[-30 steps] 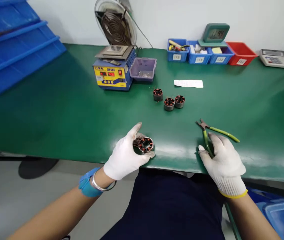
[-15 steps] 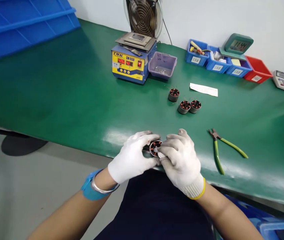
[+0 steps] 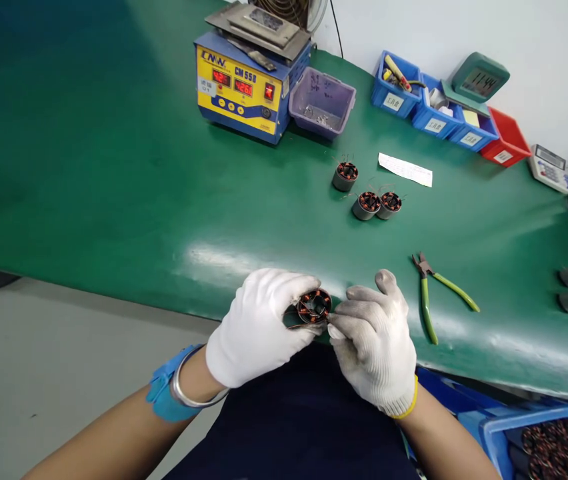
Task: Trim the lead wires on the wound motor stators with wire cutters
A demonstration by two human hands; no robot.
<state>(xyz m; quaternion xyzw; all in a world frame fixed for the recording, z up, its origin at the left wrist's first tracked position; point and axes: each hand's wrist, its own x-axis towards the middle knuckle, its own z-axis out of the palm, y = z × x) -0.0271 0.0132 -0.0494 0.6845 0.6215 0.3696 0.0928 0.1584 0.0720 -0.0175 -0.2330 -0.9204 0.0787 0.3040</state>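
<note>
From my end, left to right: blue-and-yellow box at the back, displays lit. My left hand, gloved, has thumb and fingers clamped round the wound core, open face up, near the table's front edge. Thin wire trails off its left side. Right hand, also gloved: thumb and forefinger tips close together at the core's right rim; can't tell if they pinch a wire. Three more cores stand beyond, pliers lie untouched, handles spread. Step in hand, my guess: sorting wire ends at the rim. Next move calls for a steady left grip and a fine right pinch.
</note>
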